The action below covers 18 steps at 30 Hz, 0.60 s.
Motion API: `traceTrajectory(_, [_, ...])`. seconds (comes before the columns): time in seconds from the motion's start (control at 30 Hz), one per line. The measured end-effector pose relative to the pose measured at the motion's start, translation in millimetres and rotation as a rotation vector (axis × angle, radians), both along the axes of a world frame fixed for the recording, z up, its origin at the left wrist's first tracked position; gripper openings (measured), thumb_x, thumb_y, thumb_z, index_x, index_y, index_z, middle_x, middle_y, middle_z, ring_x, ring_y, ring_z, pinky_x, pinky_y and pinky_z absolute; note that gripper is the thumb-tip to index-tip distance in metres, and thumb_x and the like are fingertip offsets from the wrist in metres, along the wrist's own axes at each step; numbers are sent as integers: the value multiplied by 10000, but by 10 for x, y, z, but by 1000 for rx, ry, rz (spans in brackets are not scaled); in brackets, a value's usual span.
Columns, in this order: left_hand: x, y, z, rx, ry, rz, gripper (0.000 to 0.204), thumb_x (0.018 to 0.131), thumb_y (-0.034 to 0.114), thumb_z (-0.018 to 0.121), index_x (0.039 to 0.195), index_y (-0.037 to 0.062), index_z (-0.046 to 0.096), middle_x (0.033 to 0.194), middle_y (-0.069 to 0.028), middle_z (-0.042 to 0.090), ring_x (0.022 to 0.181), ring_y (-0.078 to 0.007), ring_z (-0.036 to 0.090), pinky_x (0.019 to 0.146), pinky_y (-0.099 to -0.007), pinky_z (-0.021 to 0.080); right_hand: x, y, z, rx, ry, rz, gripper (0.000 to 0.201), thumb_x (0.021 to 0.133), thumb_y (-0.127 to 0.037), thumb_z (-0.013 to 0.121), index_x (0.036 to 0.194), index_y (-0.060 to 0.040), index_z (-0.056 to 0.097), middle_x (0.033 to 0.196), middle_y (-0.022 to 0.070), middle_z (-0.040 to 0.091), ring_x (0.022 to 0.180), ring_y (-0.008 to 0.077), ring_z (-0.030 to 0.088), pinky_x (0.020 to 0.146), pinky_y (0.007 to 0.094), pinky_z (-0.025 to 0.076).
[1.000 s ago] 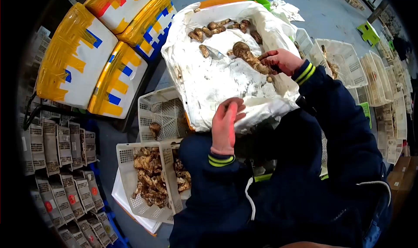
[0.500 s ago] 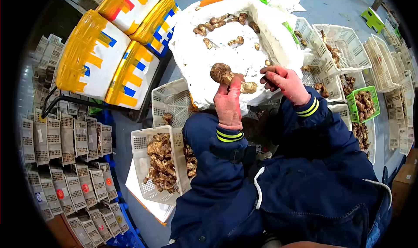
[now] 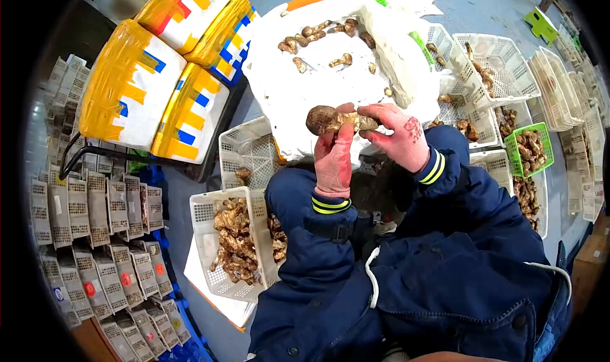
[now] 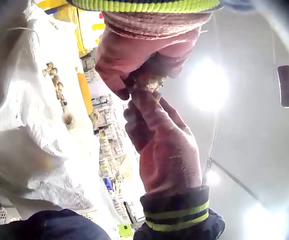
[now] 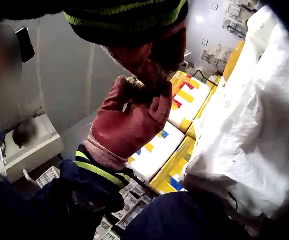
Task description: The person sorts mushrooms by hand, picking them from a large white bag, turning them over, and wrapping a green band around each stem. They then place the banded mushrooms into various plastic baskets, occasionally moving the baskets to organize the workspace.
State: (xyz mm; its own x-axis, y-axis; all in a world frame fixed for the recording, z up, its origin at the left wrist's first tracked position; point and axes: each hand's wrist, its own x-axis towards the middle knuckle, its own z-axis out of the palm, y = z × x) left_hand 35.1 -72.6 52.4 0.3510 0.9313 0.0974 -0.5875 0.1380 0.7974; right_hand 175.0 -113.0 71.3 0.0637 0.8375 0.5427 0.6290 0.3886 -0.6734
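In the head view, a large mushroom (image 3: 321, 119) with a dark brown cap and pale stem is held level above the near edge of a white-lined box (image 3: 298, 98). My left hand (image 3: 333, 165), in a pink glove, grips its stem just behind the cap, thumb on the near side. From the other side my right hand (image 3: 403, 140), gloved too, pinches the tail end of the stem. Both wrist views show the two hands meeting, with fingers hiding most of the mushroom. Several smaller mushrooms (image 3: 311, 35) lie on the liner toward the far side.
White crates (image 3: 499, 63) and a green basket (image 3: 530, 149) of mushrooms stand at the right. At the lower left, another crate (image 3: 210, 235) holds a mushroom heap beside my leg. Taped foam boxes (image 3: 136, 82) are stacked on a cart at the left, above rows of crates (image 3: 121, 203).
The mushroom has passed from my right hand to my left and come nearer my body. My right hand, apart from it half a second ago, has returned to its stem end.
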Motion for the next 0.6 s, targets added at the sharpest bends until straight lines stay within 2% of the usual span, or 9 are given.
traceTrajectory(0.1, [21,-11,-5,15,-7,7,289,887,102,568,1159,5,544,1144,-57,571,1026,-131,527,926,-274,395,23,-23,1,-84,80,34,412,705,-25,675,1102,-61,573,1020,121,597,889,271,601,747,313,492])
traceTrajectory(0.17, [38,-5,-12,22,-9,16,289,883,86,570,1159,4,543,1152,-62,569,1031,-135,528,927,-276,396,34,-24,5,-87,124,48,410,710,-20,670,1106,-60,573,1027,124,597,897,270,602,749,306,492])
traceTrajectory(0.23, [34,-3,-15,31,-6,-11,343,882,91,562,1199,-13,482,1192,-109,532,1067,-181,526,951,-326,410,25,-36,20,-60,154,34,400,718,-12,663,1106,-48,574,1027,129,600,896,274,605,748,297,493])
traceTrajectory(0.37, [26,-5,-61,-39,-69,-41,356,872,43,553,1211,-26,467,1201,-100,521,1089,-182,510,966,-320,389,20,-57,33,-41,176,-18,419,708,-13,666,1113,-47,565,1066,127,583,927,275,594,760,314,492])
traceTrajectory(0.47, [13,-2,-72,-64,74,-38,349,876,37,543,1211,-29,468,1195,-85,520,1079,-169,509,954,-302,389,36,4,46,44,-243,-74,557,647,-54,678,1176,-56,506,1148,144,527,1080,315,500,890,400,422])
traceTrajectory(0.5, [52,-20,-34,-80,98,11,349,885,63,546,1214,-21,468,1166,-73,527,1045,-143,510,926,-279,393,-2,31,55,57,-271,-77,569,643,-65,678,1183,-50,498,1147,151,527,1092,326,487,902,404,411])
traceTrajectory(0.53, [57,-28,-22,-48,230,-46,378,904,114,540,1244,-17,440,1156,-64,522,1037,-124,493,915,-264,385,-35,59,62,69,-301,-84,583,640,-76,677,1190,-44,490,1145,158,526,1104,336,474,913,407,399])
traceTrajectory(0.57, [95,-77,-1,-18,226,-92,397,914,139,529,1262,-17,419,1161,-63,515,1042,-122,483,912,-259,382,-54,111,-26,97,-250,-66,577,654,-100,670,1197,-39,485,1104,153,551,1069,318,505,914,404,399])
traceTrajectory(0.6, [141,-133,79,14,220,-136,418,924,164,518,1281,-17,398,1166,-62,508,1047,-119,472,910,-254,378,-81,160,1,113,-151,-56,580,667,-83,650,1218,-29,476,1031,150,594,966,316,563,878,391,430])
